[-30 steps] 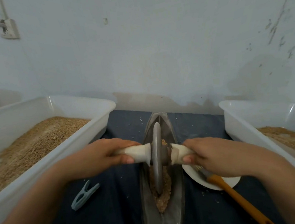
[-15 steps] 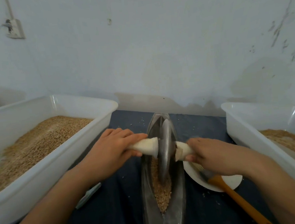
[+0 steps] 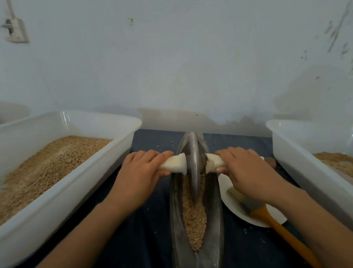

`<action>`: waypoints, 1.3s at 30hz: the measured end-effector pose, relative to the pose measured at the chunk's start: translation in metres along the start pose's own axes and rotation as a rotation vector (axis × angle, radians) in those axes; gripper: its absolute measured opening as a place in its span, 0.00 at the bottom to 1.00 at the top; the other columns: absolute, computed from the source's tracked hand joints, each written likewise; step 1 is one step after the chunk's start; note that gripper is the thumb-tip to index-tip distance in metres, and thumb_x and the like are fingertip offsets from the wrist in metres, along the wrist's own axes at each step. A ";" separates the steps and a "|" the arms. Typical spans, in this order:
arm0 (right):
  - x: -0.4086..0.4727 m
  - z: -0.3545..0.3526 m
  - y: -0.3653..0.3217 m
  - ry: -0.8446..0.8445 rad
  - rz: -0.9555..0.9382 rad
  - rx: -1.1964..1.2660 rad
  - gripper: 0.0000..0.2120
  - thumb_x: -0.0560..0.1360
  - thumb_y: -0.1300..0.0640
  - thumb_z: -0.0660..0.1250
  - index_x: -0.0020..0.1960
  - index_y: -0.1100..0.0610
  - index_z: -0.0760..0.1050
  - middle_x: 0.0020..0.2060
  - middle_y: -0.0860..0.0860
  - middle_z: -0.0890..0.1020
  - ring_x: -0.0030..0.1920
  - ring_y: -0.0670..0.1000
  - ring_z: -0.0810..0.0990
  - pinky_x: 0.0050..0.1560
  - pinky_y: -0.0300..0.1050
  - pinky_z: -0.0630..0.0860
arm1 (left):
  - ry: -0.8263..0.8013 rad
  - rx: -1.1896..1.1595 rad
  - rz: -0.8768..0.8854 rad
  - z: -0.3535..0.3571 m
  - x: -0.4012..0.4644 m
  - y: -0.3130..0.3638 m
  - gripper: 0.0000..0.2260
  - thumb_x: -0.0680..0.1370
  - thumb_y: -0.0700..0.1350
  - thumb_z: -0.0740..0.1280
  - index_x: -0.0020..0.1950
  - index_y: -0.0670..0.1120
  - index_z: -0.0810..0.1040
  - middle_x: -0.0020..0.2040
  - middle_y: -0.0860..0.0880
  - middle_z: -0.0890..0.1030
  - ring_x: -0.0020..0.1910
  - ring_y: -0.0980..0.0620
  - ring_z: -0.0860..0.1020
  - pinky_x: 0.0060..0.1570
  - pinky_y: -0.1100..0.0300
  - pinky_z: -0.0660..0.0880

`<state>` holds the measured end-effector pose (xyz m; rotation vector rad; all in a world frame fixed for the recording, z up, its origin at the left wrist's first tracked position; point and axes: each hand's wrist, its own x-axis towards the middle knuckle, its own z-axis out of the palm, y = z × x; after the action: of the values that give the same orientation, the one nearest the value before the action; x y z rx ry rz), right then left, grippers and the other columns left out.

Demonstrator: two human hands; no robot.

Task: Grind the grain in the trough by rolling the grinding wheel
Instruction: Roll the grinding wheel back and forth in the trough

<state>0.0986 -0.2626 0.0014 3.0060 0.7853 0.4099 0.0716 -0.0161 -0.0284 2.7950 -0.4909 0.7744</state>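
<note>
Metal grinding wheel hides the trough's far end; both hands' fingers wrap its handles.

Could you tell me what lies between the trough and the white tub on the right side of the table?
In the head view, a white plate with an orange-handled brush resting on it lies between the trough and the right tub.

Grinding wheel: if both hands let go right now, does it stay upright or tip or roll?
Probably tips: the grinding wheel is a thin disc on edge, steadied only by the left hand and right hand on its white handles. It likely rolls back too, sitting high at the trough's far end. The metal looks heavy.
</note>
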 end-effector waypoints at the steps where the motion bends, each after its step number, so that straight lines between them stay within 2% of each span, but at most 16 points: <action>1: 0.000 0.002 0.001 0.002 0.007 0.005 0.17 0.80 0.47 0.54 0.68 0.47 0.62 0.61 0.45 0.71 0.56 0.46 0.69 0.58 0.42 0.62 | 0.007 0.003 0.016 0.001 0.002 0.000 0.20 0.79 0.52 0.61 0.71 0.55 0.66 0.61 0.54 0.75 0.59 0.52 0.71 0.60 0.59 0.61; 3: -0.002 -0.001 0.000 -0.064 0.003 0.001 0.15 0.80 0.46 0.53 0.65 0.48 0.63 0.58 0.46 0.72 0.51 0.45 0.68 0.52 0.41 0.62 | -0.006 -0.010 0.057 -0.003 0.004 -0.003 0.20 0.78 0.52 0.62 0.71 0.55 0.67 0.59 0.54 0.76 0.57 0.53 0.72 0.59 0.60 0.62; 5: -0.008 -0.014 -0.003 -0.206 -0.004 0.024 0.12 0.80 0.46 0.53 0.60 0.49 0.64 0.52 0.47 0.72 0.46 0.46 0.68 0.46 0.42 0.63 | -0.044 -0.053 0.101 -0.012 0.004 -0.006 0.20 0.78 0.53 0.62 0.69 0.57 0.67 0.57 0.56 0.76 0.55 0.55 0.72 0.57 0.62 0.62; 8: -0.021 -0.042 -0.011 -0.426 -0.026 0.156 0.08 0.80 0.45 0.54 0.51 0.49 0.65 0.43 0.45 0.70 0.41 0.44 0.70 0.39 0.41 0.65 | -0.239 -0.235 0.136 -0.033 -0.001 -0.010 0.19 0.76 0.55 0.64 0.66 0.64 0.67 0.52 0.63 0.75 0.51 0.65 0.72 0.53 0.67 0.64; 10: -0.030 -0.059 -0.017 -0.495 -0.073 0.186 0.10 0.79 0.44 0.54 0.50 0.50 0.65 0.41 0.45 0.71 0.39 0.43 0.69 0.39 0.40 0.66 | -0.420 -0.437 0.082 -0.046 -0.004 -0.013 0.18 0.74 0.55 0.65 0.64 0.65 0.70 0.52 0.63 0.77 0.53 0.66 0.73 0.53 0.70 0.67; 13: -0.035 -0.067 -0.020 -0.481 -0.102 0.158 0.13 0.79 0.43 0.53 0.54 0.51 0.67 0.42 0.46 0.72 0.40 0.44 0.70 0.41 0.41 0.67 | -0.561 -0.582 -0.004 -0.051 -0.008 -0.017 0.20 0.71 0.57 0.65 0.63 0.65 0.71 0.58 0.66 0.76 0.58 0.67 0.73 0.60 0.65 0.68; 16: -0.025 -0.053 -0.017 -0.401 -0.084 0.120 0.09 0.80 0.44 0.53 0.52 0.49 0.65 0.43 0.46 0.71 0.40 0.44 0.69 0.40 0.41 0.67 | -0.500 -0.536 -0.025 -0.044 -0.007 -0.016 0.20 0.71 0.59 0.63 0.63 0.64 0.71 0.58 0.65 0.77 0.57 0.69 0.72 0.58 0.69 0.68; 18: -0.014 -0.035 -0.010 -0.269 -0.059 0.081 0.09 0.80 0.46 0.54 0.56 0.48 0.66 0.45 0.45 0.72 0.41 0.43 0.69 0.41 0.41 0.65 | -0.328 -0.384 -0.006 -0.031 -0.004 -0.012 0.17 0.74 0.58 0.62 0.63 0.65 0.69 0.56 0.62 0.77 0.54 0.66 0.74 0.53 0.72 0.66; 21: -0.002 -0.007 -0.001 -0.032 -0.032 0.030 0.14 0.80 0.49 0.56 0.64 0.48 0.65 0.56 0.46 0.73 0.51 0.45 0.70 0.53 0.41 0.64 | -0.062 -0.114 0.007 -0.008 -0.001 -0.005 0.19 0.78 0.51 0.63 0.68 0.57 0.69 0.58 0.56 0.77 0.56 0.55 0.73 0.57 0.61 0.65; 22: -0.001 -0.001 0.001 0.005 -0.020 0.032 0.15 0.80 0.49 0.56 0.66 0.48 0.63 0.59 0.46 0.73 0.55 0.46 0.70 0.57 0.42 0.63 | -0.022 -0.059 0.003 -0.003 0.000 -0.003 0.20 0.78 0.51 0.63 0.70 0.55 0.68 0.59 0.55 0.76 0.57 0.54 0.73 0.58 0.59 0.64; 24: -0.001 0.002 0.004 -0.012 -0.001 0.047 0.16 0.80 0.47 0.55 0.67 0.47 0.62 0.60 0.46 0.72 0.57 0.46 0.69 0.59 0.42 0.63 | 0.001 -0.020 0.035 -0.001 0.003 -0.003 0.20 0.78 0.51 0.64 0.70 0.54 0.69 0.59 0.54 0.77 0.57 0.52 0.73 0.58 0.58 0.63; 28: -0.011 -0.021 -0.004 -0.275 -0.006 0.063 0.13 0.80 0.47 0.55 0.62 0.50 0.64 0.54 0.47 0.72 0.48 0.46 0.67 0.48 0.42 0.63 | -0.103 -0.096 0.103 -0.020 0.005 -0.006 0.19 0.76 0.56 0.62 0.67 0.62 0.66 0.56 0.60 0.75 0.55 0.59 0.72 0.56 0.62 0.62; 31: -0.024 -0.046 -0.017 -0.398 -0.059 0.081 0.13 0.80 0.46 0.54 0.58 0.53 0.66 0.49 0.48 0.71 0.44 0.46 0.68 0.41 0.41 0.63 | -0.339 -0.343 0.095 -0.042 -0.003 -0.010 0.18 0.72 0.59 0.62 0.62 0.68 0.67 0.52 0.63 0.77 0.53 0.65 0.73 0.56 0.63 0.68; 34: -0.037 -0.062 -0.024 -0.437 -0.111 0.114 0.14 0.79 0.44 0.54 0.57 0.52 0.67 0.47 0.48 0.72 0.42 0.44 0.69 0.36 0.34 0.62 | -0.569 -0.564 0.029 -0.057 -0.009 -0.014 0.19 0.71 0.58 0.65 0.63 0.67 0.71 0.56 0.66 0.77 0.56 0.66 0.74 0.57 0.64 0.69; 36: -0.037 -0.063 -0.024 -0.427 -0.111 0.119 0.12 0.80 0.44 0.54 0.55 0.51 0.66 0.46 0.47 0.72 0.40 0.42 0.68 0.35 0.35 0.62 | -0.580 -0.565 0.028 -0.057 -0.010 -0.014 0.18 0.71 0.59 0.64 0.62 0.68 0.71 0.56 0.66 0.77 0.56 0.67 0.74 0.58 0.66 0.69; 39: -0.021 -0.046 -0.017 -0.344 -0.090 0.107 0.08 0.80 0.45 0.53 0.53 0.48 0.64 0.46 0.46 0.72 0.42 0.44 0.69 0.40 0.40 0.64 | -0.457 -0.445 -0.002 -0.045 -0.007 -0.011 0.15 0.74 0.58 0.63 0.60 0.68 0.68 0.53 0.67 0.76 0.52 0.71 0.72 0.51 0.75 0.66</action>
<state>0.0610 -0.2609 0.0388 2.9945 0.9270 -0.1538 0.0495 0.0085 0.0043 2.5266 -0.6387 0.0003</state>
